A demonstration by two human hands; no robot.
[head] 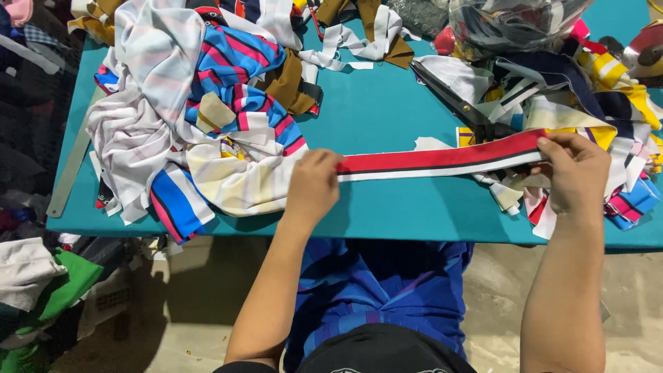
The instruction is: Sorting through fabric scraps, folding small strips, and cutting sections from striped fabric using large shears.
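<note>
Head view: my left hand [312,185] and right hand [574,173] pinch the red striped fabric strip [442,158] by its ends over the bench [387,110]; it looks light, limp, best held taut there.

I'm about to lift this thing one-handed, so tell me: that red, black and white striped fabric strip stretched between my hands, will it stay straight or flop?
The striped strip is thin cloth kept straight only by the left hand and right hand, so it would probably droop if one end is released. It looks light. Pushed along the teal table, it would likely bunch rather than slide.
</note>
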